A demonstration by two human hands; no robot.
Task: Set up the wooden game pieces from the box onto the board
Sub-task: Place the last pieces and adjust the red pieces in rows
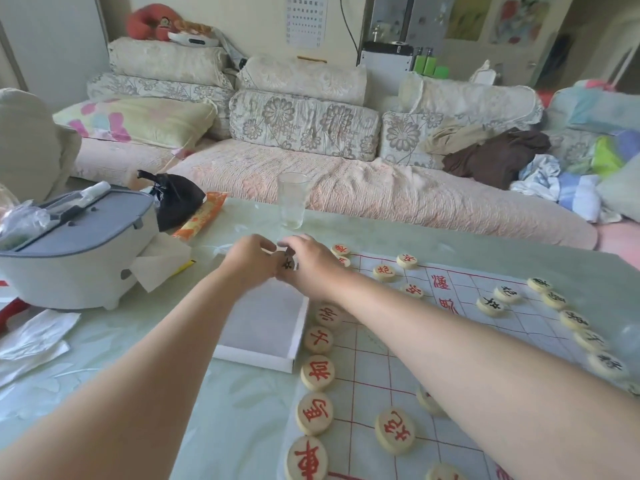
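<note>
Just beyond both hands (277,263), a glass (292,200); cooker (79,251) left.

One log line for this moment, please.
phase: piece pickup | left hand and right hand: together on black-marked piece beyond white box | board: partly set

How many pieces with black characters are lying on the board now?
7, all on the board's right side: five black pieces in a row along its edge, two just inside that row. More may be hidden beyond the frame.
</note>
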